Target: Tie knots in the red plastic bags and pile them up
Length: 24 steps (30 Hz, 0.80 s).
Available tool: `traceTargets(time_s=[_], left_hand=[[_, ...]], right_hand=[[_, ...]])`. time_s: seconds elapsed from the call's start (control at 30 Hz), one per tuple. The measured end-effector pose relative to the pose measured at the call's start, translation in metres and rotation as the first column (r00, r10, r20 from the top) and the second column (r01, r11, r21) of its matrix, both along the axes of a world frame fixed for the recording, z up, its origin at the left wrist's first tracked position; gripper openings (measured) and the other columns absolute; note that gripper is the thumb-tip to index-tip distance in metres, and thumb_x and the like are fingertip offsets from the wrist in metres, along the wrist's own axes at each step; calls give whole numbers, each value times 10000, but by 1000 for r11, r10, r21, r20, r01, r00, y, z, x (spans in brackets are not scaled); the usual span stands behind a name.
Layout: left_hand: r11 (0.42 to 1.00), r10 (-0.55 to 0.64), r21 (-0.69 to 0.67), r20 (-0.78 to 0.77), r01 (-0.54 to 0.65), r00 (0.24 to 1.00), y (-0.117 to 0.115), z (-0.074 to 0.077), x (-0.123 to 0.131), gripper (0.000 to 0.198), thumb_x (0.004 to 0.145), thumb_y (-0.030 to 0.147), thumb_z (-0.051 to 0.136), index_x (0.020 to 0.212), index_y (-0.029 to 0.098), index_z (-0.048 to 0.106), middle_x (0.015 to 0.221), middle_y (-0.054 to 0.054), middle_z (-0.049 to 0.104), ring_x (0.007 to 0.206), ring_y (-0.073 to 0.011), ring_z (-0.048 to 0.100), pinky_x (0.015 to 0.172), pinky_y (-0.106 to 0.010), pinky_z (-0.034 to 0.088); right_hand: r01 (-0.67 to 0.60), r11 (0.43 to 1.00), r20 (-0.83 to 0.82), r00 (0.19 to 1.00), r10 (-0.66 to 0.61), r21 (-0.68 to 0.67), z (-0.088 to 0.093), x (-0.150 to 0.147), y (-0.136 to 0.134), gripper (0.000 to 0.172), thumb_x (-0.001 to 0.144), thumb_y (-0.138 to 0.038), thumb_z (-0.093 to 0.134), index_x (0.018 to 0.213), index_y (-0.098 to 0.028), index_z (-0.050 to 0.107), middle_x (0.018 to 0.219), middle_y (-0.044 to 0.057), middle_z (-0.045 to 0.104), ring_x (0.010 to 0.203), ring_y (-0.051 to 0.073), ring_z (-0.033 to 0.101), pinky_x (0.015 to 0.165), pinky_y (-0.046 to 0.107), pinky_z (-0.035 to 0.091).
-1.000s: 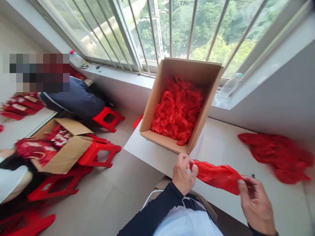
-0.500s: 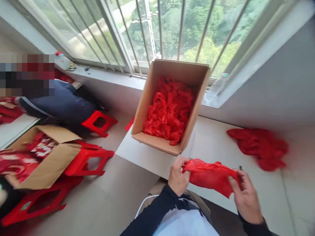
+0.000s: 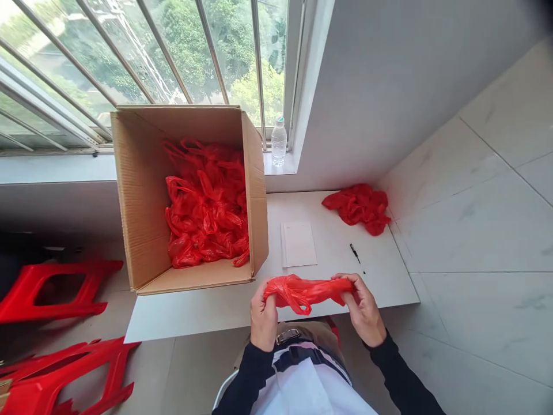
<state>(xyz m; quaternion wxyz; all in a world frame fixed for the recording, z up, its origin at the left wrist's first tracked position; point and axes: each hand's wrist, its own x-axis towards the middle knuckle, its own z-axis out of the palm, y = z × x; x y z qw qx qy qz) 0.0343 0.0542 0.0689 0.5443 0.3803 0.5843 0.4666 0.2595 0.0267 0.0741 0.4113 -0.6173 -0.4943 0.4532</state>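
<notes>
A red plastic bag [image 3: 305, 293] is stretched sideways between my two hands, above the near edge of the white table. My left hand [image 3: 264, 317] pinches its left end, where the bag is bunched and a loop hangs down. At the other end, my right hand [image 3: 363, 308] grips it between thumb and fingers. To the left stands an open cardboard box [image 3: 144, 202] on the table, holding a heap of red plastic bags [image 3: 207, 207]. Whether anything is inside the held bag I cannot tell.
On the white table [image 3: 242, 311] lie a sheet of paper [image 3: 299, 245], a black pen [image 3: 355, 252] and a crumpled red bag pile [image 3: 360, 208] by the wall. A clear bottle [image 3: 279, 143] stands on the windowsill. Red stools [image 3: 82, 369] are at the left.
My view has turned to the right, so the seated person and the left-hand box have left it. The held bag now looks narrower and more gathered, with a loop hanging.
</notes>
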Motion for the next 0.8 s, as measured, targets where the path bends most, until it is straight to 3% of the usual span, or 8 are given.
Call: traceTargets(time_s=[0.07, 0.13, 0.27, 0.37, 0.47, 0.63, 0.8], left_hand=[[1000, 0, -27, 67, 2, 998, 1, 1, 6, 240, 858, 289, 504, 905, 167, 706, 914, -54, 729, 827, -204, 661, 742, -290, 515], [999, 23, -52, 127, -17, 992, 3, 1, 11, 255, 852, 358, 529, 847, 168, 699, 867, -57, 719, 778, -197, 653, 705, -288, 522], [990, 113, -108, 207, -93, 972, 9, 1, 15, 355, 813, 495, 585, 882, 163, 691, 828, -69, 707, 685, -195, 639, 584, -292, 520], [981, 170, -129, 220, -144, 960, 14, 3, 13, 331, 803, 484, 635, 903, 170, 668, 842, -50, 692, 646, -167, 614, 532, -267, 499], [979, 192, -107, 201, -174, 960, 15, 4, 10, 265, 789, 424, 689, 883, 183, 634, 864, -24, 671, 749, -162, 631, 631, -266, 524], [996, 73, -67, 113, -65, 991, 16, 0, 7, 286, 738, 398, 774, 831, 164, 639, 803, -15, 661, 732, -156, 628, 673, -285, 530], [999, 49, -2, -97, -49, 994, 16, -7, 0, 260, 875, 427, 659, 846, 169, 647, 800, -16, 667, 728, -160, 631, 721, -341, 540]], right_hand=[[-20, 1000, -6, 1000, 20, -19, -1, -1, -1, 231, 935, -425, 577, 1069, -246, 515, 1077, 44, 582, 953, 202, 559, 879, 330, 455], [-48, 997, -5, 999, 48, -55, -2, -2, -1, 203, 892, -392, 655, 963, -240, 541, 922, 3, 573, 852, 181, 543, 818, 300, 435], [-7, 996, -34, 999, 4, -84, -2, -3, -1, 246, 954, -398, 574, 795, -226, 500, 742, -35, 470, 688, 139, 461, 670, 267, 389], [101, 993, -78, 991, -105, -64, 3, -1, -3, 215, 979, -408, 526, 868, -239, 453, 776, -37, 446, 662, 127, 442, 612, 253, 386], [142, 989, -141, 979, -147, -48, 8, -1, -2, 200, 958, -415, 564, 1014, -251, 463, 876, -11, 525, 748, 144, 536, 675, 268, 465], [147, 988, -184, 971, -154, -53, 14, -2, 4, 514, 894, -426, 654, 1336, -274, 441, 1049, 49, 625, 963, 206, 629, 836, 341, 543], [164, 984, -141, 975, -172, -67, 18, -5, 7, 413, 923, -439, 623, 1282, -247, 552, 1113, 69, 677, 988, 210, 653, 890, 327, 539]])
